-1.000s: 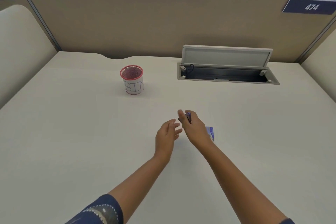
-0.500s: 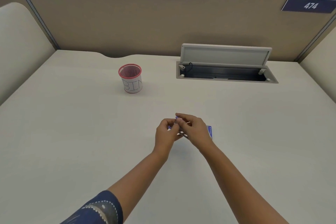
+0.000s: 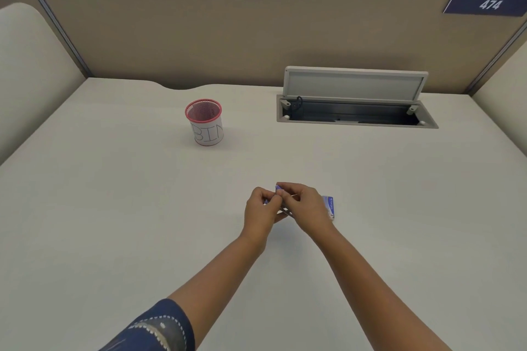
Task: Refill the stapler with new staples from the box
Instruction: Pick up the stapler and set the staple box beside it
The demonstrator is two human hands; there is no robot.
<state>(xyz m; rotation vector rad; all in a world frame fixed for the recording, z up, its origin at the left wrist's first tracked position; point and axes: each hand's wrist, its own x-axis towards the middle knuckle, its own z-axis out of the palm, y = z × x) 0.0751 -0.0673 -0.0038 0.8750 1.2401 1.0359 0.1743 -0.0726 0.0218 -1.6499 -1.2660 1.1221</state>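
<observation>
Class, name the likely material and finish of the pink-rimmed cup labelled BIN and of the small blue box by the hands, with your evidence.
Cup: probably metal mesh, since fine holes show inside; a matte white paper-like label wraps it. Blue box: likely printed card, with flat faces and a slight sheen, though mostly hidden.

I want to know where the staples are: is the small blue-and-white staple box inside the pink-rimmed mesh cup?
No, the small blue-and-white staple box lies on the desk beside the right hand, far from the pink-rimmed mesh cup.

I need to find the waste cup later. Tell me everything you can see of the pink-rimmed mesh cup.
The cup is a small round mesh holder with a pink rim and base. A white paper label around it reads BIN. It stands upright on the desk, left of the open cable hatch. Nothing touches it, and no contents show.
</observation>
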